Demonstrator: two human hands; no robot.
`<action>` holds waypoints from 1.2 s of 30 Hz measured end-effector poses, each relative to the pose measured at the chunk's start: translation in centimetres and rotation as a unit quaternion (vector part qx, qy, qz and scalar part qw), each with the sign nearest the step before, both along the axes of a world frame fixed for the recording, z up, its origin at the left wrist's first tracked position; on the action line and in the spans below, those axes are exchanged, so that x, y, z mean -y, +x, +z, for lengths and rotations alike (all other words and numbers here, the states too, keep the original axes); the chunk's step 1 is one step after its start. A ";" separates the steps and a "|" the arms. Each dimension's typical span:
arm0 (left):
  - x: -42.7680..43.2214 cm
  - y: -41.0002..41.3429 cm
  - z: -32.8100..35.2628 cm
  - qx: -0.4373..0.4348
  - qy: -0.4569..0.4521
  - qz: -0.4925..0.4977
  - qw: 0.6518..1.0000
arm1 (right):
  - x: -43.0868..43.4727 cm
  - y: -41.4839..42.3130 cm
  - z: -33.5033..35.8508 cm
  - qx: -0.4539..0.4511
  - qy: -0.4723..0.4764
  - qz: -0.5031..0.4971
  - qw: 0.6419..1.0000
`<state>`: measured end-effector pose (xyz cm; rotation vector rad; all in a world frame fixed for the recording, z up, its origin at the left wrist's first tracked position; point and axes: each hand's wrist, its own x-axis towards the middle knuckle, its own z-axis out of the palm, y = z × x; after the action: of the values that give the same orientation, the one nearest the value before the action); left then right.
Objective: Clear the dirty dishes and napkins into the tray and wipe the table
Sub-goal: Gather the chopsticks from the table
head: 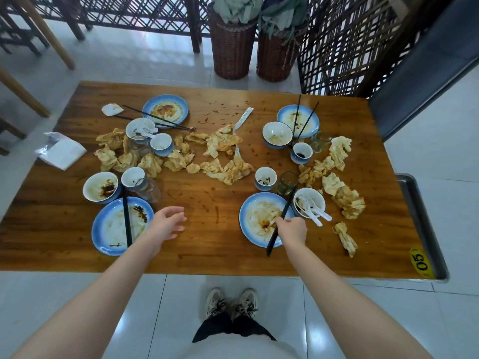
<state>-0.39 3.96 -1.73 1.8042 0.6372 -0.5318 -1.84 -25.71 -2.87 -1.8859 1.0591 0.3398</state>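
- Chopsticks (272, 242), a black pair, were clenched in the right hand (291, 230), slanting across the near-right plate (256, 216), which was blue-rimmed and sauce-smeared.
- The left hand (166, 224) was released, fingers loosely spread, holding nothing, over bare wood just beside the near-left plate (111, 229).
- A second black pair (127, 224) lay across that near-left plate.
- A white bowl (309, 196) holding two white spoons (316, 216) stood touching the near-right plate on its right side.
- Crumpled, stained napkins (223, 169) were strewn along the middle of the wooden table (207, 255), with more napkins (347, 200) heaped towards the right edge.
- Two more dirty plates sat near the far edge, the far-left plate (166, 108) and the far-right plate (298, 120), each with chopsticks on it.
- Small bowls, cups and glasses stood among the napkins.
- The metal tray (414, 203) sat along the table's right edge, by the near-right corner; what it held could not be seen.
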 end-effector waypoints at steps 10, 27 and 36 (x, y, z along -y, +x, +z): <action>-1.2 0.8 0.4 0.007 0.003 -0.003 1.000 | -1.4 -0.2 4.5 0.026 0.151 -0.164 0.974; -4.9 0.5 -0.4 0.010 -0.005 0.108 0.994 | -5.6 1.5 5.1 0.154 0.115 -0.024 0.981; -8.9 -1.2 -1.1 0.072 0.071 0.229 0.968 | -8.3 2.8 4.4 0.153 0.107 0.088 0.978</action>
<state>-1.55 12.83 -2.78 1.7316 0.9750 -0.0427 0.97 -17.40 1.58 -1.7714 0.6260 0.2428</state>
